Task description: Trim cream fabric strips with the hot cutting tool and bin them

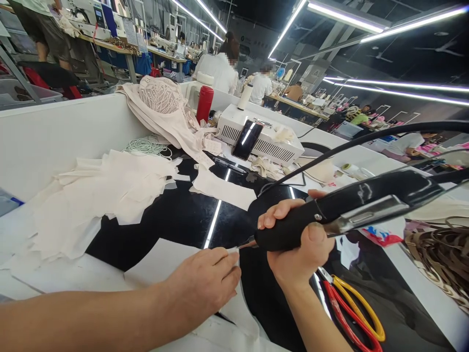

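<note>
My right hand point(302, 244) is wrapped round a black corded hand tool point(351, 200) with a metal lever along its side. The tool's narrow tip points left at the edge of a white fabric piece point(164, 256). That edge is pinched between the fingers of my left hand point(208, 278), close to the tip; the exact contact there is too small to make out. Part of the fabric is hidden under my left hand and forearm. Scissors with red and yellow handles point(353, 308) lie beside my right forearm.
A pile of cut pale fabric pieces point(110, 188) covers the left side of the black glossy table surface point(183, 215). Behind it are a beige bra point(164, 107), a red bottle point(204, 103), a phone point(247, 139) and a white machine box point(264, 134). Brown straps point(439, 254) lie right.
</note>
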`<act>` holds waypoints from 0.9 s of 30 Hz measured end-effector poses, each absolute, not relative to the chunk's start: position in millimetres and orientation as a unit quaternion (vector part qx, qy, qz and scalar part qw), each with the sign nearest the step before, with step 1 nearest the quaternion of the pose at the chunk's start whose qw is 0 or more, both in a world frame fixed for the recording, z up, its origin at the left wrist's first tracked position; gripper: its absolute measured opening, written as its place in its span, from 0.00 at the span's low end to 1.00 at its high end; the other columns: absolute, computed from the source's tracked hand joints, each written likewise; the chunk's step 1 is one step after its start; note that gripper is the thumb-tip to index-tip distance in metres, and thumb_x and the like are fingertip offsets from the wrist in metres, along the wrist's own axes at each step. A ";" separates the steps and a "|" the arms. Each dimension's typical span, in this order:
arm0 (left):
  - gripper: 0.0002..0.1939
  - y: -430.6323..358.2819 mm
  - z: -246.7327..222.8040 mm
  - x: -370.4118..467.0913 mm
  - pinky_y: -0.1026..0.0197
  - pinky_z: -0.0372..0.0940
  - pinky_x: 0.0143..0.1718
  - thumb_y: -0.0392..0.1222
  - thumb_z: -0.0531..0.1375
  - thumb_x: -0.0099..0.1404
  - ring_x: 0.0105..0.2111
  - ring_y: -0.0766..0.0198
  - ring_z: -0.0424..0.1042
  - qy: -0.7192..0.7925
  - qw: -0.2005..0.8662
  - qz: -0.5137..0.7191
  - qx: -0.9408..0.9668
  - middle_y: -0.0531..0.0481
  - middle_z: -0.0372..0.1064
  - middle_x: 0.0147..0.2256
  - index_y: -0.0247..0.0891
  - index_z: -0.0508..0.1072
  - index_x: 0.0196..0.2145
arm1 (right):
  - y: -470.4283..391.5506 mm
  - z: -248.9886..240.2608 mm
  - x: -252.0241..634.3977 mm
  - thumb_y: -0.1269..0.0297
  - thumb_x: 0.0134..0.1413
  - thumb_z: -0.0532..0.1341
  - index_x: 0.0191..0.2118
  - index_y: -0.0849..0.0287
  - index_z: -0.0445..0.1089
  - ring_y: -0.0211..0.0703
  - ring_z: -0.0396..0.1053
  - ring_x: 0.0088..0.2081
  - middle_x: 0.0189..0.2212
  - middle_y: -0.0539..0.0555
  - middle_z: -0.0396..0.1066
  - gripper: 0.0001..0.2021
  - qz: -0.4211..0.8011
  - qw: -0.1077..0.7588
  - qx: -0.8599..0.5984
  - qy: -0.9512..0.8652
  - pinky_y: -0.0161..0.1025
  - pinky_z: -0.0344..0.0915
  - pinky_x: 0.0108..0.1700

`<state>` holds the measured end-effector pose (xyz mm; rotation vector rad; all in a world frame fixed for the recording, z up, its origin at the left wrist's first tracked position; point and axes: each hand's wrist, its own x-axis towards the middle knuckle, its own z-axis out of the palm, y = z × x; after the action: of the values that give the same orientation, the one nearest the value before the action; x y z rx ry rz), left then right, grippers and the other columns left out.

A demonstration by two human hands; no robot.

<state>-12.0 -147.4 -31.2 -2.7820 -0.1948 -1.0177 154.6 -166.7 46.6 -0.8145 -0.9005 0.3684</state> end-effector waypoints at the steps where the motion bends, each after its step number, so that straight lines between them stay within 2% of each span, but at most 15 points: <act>1: 0.12 -147.3 -31.3 -12.1 0.59 0.72 0.44 0.31 0.57 0.77 0.41 0.60 0.78 -0.064 0.088 -0.338 -0.935 0.44 0.82 0.44 0.35 0.80 0.39 | -166.4 46.2 154.2 0.50 0.56 0.72 0.44 0.50 0.65 0.37 0.70 0.21 0.27 0.41 0.72 0.19 0.175 0.804 -0.379 -0.423 0.37 0.71 0.25; 6: 0.07 -147.2 -34.7 -12.0 0.58 0.71 0.43 0.33 0.60 0.76 0.41 0.60 0.77 -0.064 0.082 -0.319 -0.942 0.43 0.81 0.46 0.33 0.79 0.41 | -165.8 46.2 152.9 0.54 0.57 0.71 0.45 0.50 0.66 0.37 0.70 0.22 0.27 0.42 0.73 0.17 0.179 0.805 -0.376 -0.423 0.37 0.71 0.25; 12: 0.06 -147.6 -36.5 -13.6 0.58 0.70 0.43 0.33 0.61 0.76 0.41 0.60 0.77 -0.064 0.093 -0.309 -0.945 0.42 0.81 0.47 0.33 0.80 0.42 | -165.6 48.3 148.2 0.50 0.56 0.72 0.49 0.49 0.68 0.37 0.69 0.22 0.27 0.42 0.73 0.20 0.185 0.809 -0.361 -0.425 0.36 0.71 0.25; 18: 0.04 -147.0 -38.2 -14.1 0.57 0.68 0.47 0.36 0.66 0.75 0.46 0.58 0.76 -0.043 0.112 -0.287 -0.950 0.39 0.80 0.48 0.32 0.79 0.42 | -163.5 44.9 144.3 0.52 0.57 0.73 0.48 0.49 0.68 0.36 0.68 0.22 0.27 0.41 0.73 0.18 0.190 0.808 -0.361 -0.425 0.36 0.72 0.25; 21: 0.06 -146.9 -35.9 -13.6 0.57 0.67 0.43 0.36 0.64 0.76 0.43 0.58 0.76 -0.052 0.100 -0.296 -0.948 0.40 0.79 0.46 0.32 0.79 0.40 | -164.3 44.9 147.9 0.52 0.57 0.73 0.49 0.48 0.69 0.37 0.70 0.23 0.27 0.42 0.74 0.19 0.198 0.803 -0.356 -0.436 0.37 0.73 0.26; 24: 0.08 -142.2 -31.8 -16.3 0.57 0.68 0.42 0.36 0.59 0.79 0.42 0.59 0.76 -0.066 0.075 -0.297 -0.950 0.43 0.80 0.47 0.34 0.78 0.42 | -169.9 50.4 156.2 0.51 0.55 0.76 0.51 0.50 0.70 0.40 0.74 0.27 0.30 0.44 0.77 0.23 0.161 0.786 -0.383 -0.458 0.40 0.77 0.33; 27: 0.07 -129.0 -29.0 -23.4 0.55 0.70 0.44 0.36 0.58 0.80 0.46 0.56 0.78 -0.075 0.059 -0.270 -0.958 0.43 0.80 0.51 0.34 0.77 0.47 | -181.8 59.6 163.2 0.52 0.53 0.78 0.49 0.53 0.72 0.41 0.78 0.33 0.34 0.48 0.79 0.23 0.123 0.765 -0.412 -0.480 0.43 0.79 0.41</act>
<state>-23.4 -129.0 -29.0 -2.9022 -0.2270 -0.8192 163.2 -181.8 59.6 -0.8942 -1.0419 0.2663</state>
